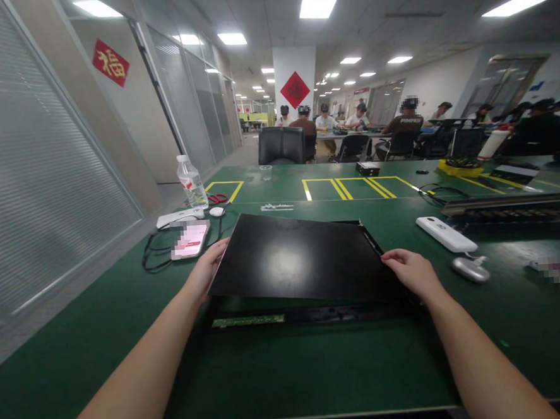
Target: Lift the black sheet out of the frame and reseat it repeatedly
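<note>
A flat, glossy black display panel [283, 260] lies tilted over a black frame [343, 313], its left side raised. A strip of green circuit board [249, 321] shows along the frame's near side. My left hand [211, 264] is closed round the panel's left edge, most fingers hidden beneath it. With thumb and fingertips together, my right hand [413, 273] grips the right rim, where panel and frame meet. The far rim of the frame peeks out behind the panel at the right corner.
On the green table [81, 367] at left are a phone [191, 239], cables, a water bottle [192, 183] and red scissors [217, 199]. To the right lie a white power bank [445, 234], a silver mouse-like object [471, 268] and a long black part [517, 212]. People sit farther back.
</note>
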